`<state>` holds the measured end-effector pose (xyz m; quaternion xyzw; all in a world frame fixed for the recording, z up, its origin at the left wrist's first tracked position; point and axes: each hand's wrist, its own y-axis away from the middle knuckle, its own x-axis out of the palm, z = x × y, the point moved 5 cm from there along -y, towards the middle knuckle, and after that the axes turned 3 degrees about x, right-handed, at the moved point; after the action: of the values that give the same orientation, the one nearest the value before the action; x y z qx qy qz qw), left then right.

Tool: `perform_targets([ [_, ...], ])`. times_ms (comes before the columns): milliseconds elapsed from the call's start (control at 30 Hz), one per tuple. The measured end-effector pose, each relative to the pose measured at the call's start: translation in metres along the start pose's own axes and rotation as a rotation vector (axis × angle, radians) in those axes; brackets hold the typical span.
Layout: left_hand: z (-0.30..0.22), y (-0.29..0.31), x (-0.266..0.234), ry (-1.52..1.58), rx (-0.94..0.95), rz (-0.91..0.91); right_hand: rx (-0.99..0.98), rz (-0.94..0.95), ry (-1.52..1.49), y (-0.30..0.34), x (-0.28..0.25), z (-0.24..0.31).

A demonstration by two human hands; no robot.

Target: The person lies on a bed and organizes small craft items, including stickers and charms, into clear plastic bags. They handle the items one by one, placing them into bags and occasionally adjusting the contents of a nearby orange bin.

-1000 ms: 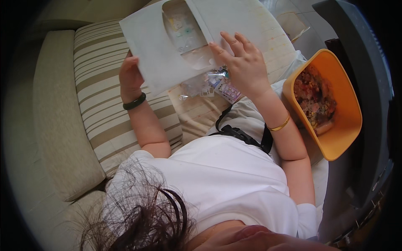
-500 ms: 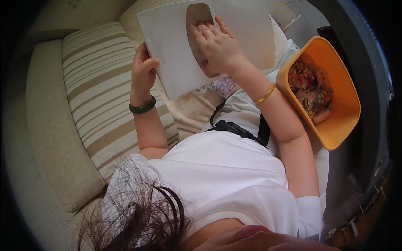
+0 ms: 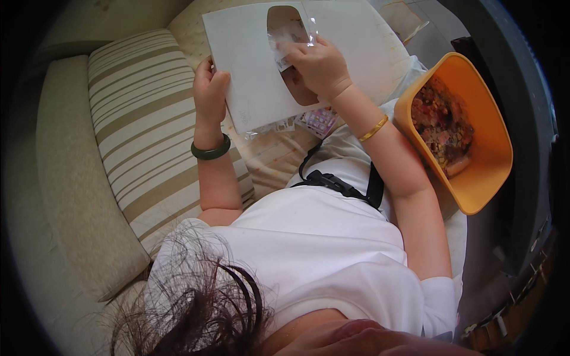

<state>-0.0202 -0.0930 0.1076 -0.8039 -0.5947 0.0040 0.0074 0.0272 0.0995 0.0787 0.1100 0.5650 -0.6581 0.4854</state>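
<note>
A large white card or open folder (image 3: 243, 65) rests over my lap, with a long brown oval (image 3: 300, 88) in its middle. I cannot tell whether the oval is printed or cut through. My left hand (image 3: 211, 92) grips the card's left edge, the thumb on top and the other fingers partly behind it. Over the oval, my right hand (image 3: 325, 68) pinches a crumpled, clear, shiny plastic piece (image 3: 280, 52). It sticks out on both sides of the fingers, and its exact kind is unclear.
An orange bin (image 3: 496, 148) with mixed scraps stands to my right. Near the card's lower edge lie a small purple patterned packet (image 3: 320, 120) and some clear plastic (image 3: 261, 132). A striped cushion (image 3: 142, 130) lies at my left. A dark furniture edge (image 3: 528, 136) is beyond the bin.
My right hand has gone from fingers spread flat over the oval to pinching the clear plastic. My left hand and the card's left edge have shifted slightly right.
</note>
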Motion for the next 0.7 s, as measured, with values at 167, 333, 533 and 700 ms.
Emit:
perform_targets([
  [167,0.003,-0.006,-0.010,-0.019,-0.018,-0.094,0.434,-0.250,-0.394,0.006,-0.009,-0.026],
  [333,-0.001,-0.011,-0.051,-0.292,0.009,-0.229,1.114,-0.342,-1.435,0.031,0.031,-0.089],
  [533,-0.047,-0.001,-0.076,-0.375,0.117,-0.363,1.163,-0.324,-1.757,0.050,0.045,-0.084],
  [700,-0.084,0.019,-0.070,-0.445,0.517,-0.435,1.272,-0.300,-1.719,0.069,0.054,-0.087],
])
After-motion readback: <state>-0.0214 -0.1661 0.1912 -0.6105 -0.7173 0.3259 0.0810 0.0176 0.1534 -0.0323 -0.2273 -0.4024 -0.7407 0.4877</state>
